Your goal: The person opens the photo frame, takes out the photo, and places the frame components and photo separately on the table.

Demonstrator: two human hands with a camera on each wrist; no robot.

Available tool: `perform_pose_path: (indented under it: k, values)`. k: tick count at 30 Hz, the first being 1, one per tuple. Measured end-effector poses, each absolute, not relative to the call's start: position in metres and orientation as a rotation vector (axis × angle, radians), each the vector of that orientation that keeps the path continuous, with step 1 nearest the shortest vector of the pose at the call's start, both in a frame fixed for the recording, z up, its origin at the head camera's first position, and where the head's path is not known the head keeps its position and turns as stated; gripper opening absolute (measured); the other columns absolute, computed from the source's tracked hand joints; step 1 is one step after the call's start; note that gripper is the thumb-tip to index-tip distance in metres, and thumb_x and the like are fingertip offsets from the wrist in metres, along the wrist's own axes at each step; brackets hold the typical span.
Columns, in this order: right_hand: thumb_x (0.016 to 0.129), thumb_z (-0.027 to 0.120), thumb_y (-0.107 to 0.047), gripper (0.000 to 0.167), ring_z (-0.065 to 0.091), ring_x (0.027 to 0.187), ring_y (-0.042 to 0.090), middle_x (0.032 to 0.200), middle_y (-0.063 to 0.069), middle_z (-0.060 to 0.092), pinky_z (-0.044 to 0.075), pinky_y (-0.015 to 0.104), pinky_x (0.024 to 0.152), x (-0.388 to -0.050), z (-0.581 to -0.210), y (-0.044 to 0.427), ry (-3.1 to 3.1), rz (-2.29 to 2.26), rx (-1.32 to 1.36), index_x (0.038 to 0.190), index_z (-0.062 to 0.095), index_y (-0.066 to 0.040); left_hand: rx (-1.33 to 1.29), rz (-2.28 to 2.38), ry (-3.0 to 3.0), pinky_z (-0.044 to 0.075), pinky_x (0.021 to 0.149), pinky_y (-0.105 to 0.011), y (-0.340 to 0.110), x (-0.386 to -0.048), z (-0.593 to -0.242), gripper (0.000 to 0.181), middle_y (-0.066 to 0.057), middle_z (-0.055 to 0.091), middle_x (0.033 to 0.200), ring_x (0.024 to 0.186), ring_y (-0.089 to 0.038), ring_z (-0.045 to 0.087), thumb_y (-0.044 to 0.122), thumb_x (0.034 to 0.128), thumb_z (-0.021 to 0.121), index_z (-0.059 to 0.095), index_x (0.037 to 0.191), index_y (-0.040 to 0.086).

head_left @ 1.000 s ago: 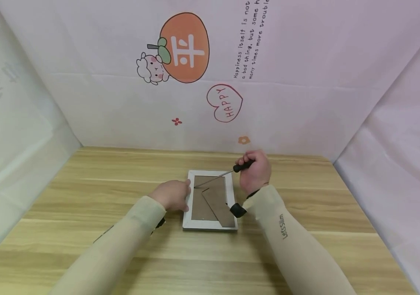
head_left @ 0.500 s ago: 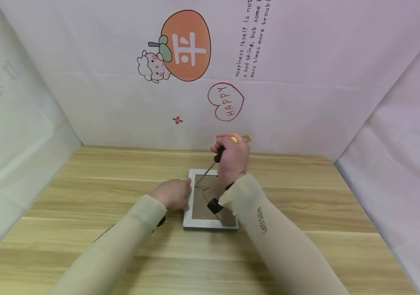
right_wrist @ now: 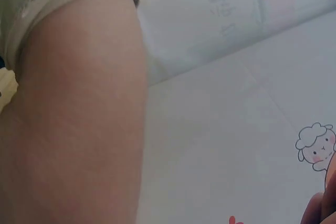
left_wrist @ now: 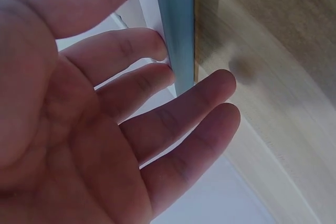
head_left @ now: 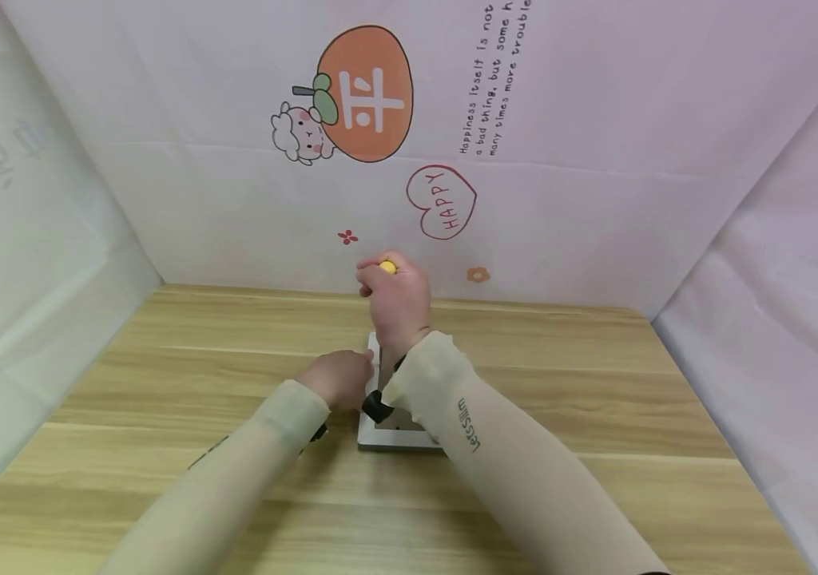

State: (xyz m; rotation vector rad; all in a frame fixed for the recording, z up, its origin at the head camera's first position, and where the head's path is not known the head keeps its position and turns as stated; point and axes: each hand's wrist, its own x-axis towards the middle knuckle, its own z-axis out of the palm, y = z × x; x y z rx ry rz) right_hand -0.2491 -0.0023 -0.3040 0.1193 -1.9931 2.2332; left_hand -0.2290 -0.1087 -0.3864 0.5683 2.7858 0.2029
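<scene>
A picture frame (head_left: 402,438) with a pale border lies back up on the wooden table, its brown backing mostly covered by my right arm. My left hand (head_left: 340,379) rests against its left side; in the left wrist view, relaxed fingers (left_wrist: 142,82) touch the frame's edge (left_wrist: 181,30). Above the frame's far end, my right hand (head_left: 402,307) grips a screwdriver (head_left: 387,267), whose yellow handle end shows on top. Its shaft and tip are hidden behind that hand. The right wrist view holds mostly the right hand's bare side (right_wrist: 79,108), without the screwdriver.
A white cloth (head_left: 560,224) with printed drawings and lettering hangs behind the table (head_left: 560,343). More white cloth borders both sides. The right sleeve (head_left: 495,439) crosses over the frame, and a black strap piece (head_left: 377,407) sits at that wrist.
My right hand has swung left over the frame with the screwdriver, which has gone from slanted to steeper. The left hand and the frame stay about where they were.
</scene>
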Motion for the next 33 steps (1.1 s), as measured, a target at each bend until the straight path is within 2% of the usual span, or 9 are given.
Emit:
perform_pose_path:
  k: [9, 12, 16, 20, 24, 25, 27, 31, 33]
  values:
    - [0.095, 0.061, -0.012, 0.012, 0.06, 0.081, 0.024, 0.09, 0.012, 0.063, 0.049, 0.03, 0.067, -0.255, -0.313, 0.041, -2.037, 2.261, 0.143, 0.103, 0.066, -0.003, 0.467, 0.195, 2.782, 0.047, 0.06, -0.032, -0.105, -0.228, -0.388, 0.038, -0.009, 0.045, 0.151, 0.068, -0.018, 0.052, 0.018, 0.0798, 0.08, 0.072, 0.115, 0.006]
    - [0.1, 0.057, -0.024, 0.02, 0.059, 0.087, 0.026, 0.094, 0.011, 0.064, 0.049, 0.034, 0.074, -0.253, -0.316, 0.069, -2.246, 2.066, 0.241, 0.106, 0.062, -0.006, 0.452, 0.197, 2.784, 0.047, 0.058, -0.031, -0.105, -0.227, -0.387, 0.039, -0.009, 0.044, 0.151, 0.065, -0.017, 0.05, 0.019, 0.0806, 0.081, 0.072, 0.116, 0.005]
    - [0.101, 0.054, -0.041, 0.032, 0.054, 0.084, 0.026, 0.099, 0.009, 0.06, 0.047, 0.039, 0.07, -0.247, -0.312, 0.101, -2.63, 1.646, 0.423, 0.111, 0.056, -0.01, 0.447, 0.202, 2.775, 0.045, 0.055, -0.031, -0.105, -0.225, -0.386, 0.048, -0.01, 0.043, 0.152, 0.063, -0.018, 0.048, 0.018, 0.0819, 0.079, 0.067, 0.126, 0.003]
    - [0.1, 0.059, -0.038, 0.031, 0.056, 0.076, 0.024, 0.095, 0.01, 0.059, 0.047, 0.038, 0.064, -0.242, -0.301, 0.12, -2.849, 1.333, 0.586, 0.113, 0.051, -0.01, 0.449, 0.201, 2.773, 0.046, 0.056, -0.031, -0.107, -0.226, -0.385, 0.054, -0.011, 0.042, 0.152, 0.064, -0.018, 0.049, 0.018, 0.0826, 0.078, 0.063, 0.132, 0.003]
    - [0.099, 0.063, -0.035, 0.027, 0.056, 0.074, 0.024, 0.088, 0.009, 0.06, 0.047, 0.037, 0.063, -0.239, -0.294, 0.131, -2.865, 1.148, 0.627, 0.107, 0.054, -0.011, 0.453, 0.197, 2.767, 0.048, 0.059, -0.032, -0.109, -0.227, -0.384, 0.046, -0.012, 0.039, 0.154, 0.066, -0.018, 0.052, 0.018, 0.0827, 0.078, 0.067, 0.125, 0.004]
    - [0.099, 0.064, -0.035, 0.026, 0.059, 0.082, 0.024, 0.094, 0.008, 0.062, 0.047, 0.038, 0.067, -0.24, -0.294, 0.134, -2.853, 1.119, 0.626, 0.106, 0.055, -0.011, 0.455, 0.196, 2.765, 0.048, 0.06, -0.033, -0.109, -0.227, -0.384, 0.044, -0.012, 0.039, 0.154, 0.068, -0.018, 0.052, 0.019, 0.0826, 0.079, 0.068, 0.123, 0.005]
    - [0.097, 0.066, -0.034, 0.024, 0.057, 0.082, 0.025, 0.096, 0.008, 0.062, 0.046, 0.038, 0.069, -0.239, -0.294, 0.144, -2.853, 1.068, 0.618, 0.103, 0.058, -0.012, 0.457, 0.193, 2.759, 0.05, 0.063, -0.034, -0.11, -0.226, -0.384, 0.04, -0.011, 0.038, 0.155, 0.071, -0.018, 0.054, 0.019, 0.0828, 0.079, 0.07, 0.119, 0.006]
    - [0.094, 0.07, -0.034, 0.023, 0.056, 0.079, 0.023, 0.095, 0.006, 0.063, 0.046, 0.037, 0.065, -0.237, -0.3, 0.17, -2.965, 0.9, 0.608, 0.098, 0.063, -0.012, 0.46, 0.166, 2.763, 0.053, 0.072, -0.038, -0.109, -0.226, -0.384, 0.048, -0.01, 0.04, 0.154, 0.083, -0.018, 0.057, 0.021, 0.0826, 0.08, 0.067, 0.127, 0.006]
    - [0.093, 0.072, -0.033, 0.023, 0.052, 0.069, 0.021, 0.085, 0.003, 0.061, 0.044, 0.036, 0.06, -0.235, -0.306, 0.187, -3.044, 0.739, 0.642, 0.095, 0.063, -0.012, 0.462, 0.166, 2.765, 0.053, 0.071, -0.039, -0.107, -0.226, -0.384, 0.055, -0.012, 0.042, 0.153, 0.083, -0.019, 0.058, 0.02, 0.0823, 0.08, 0.063, 0.132, 0.004]
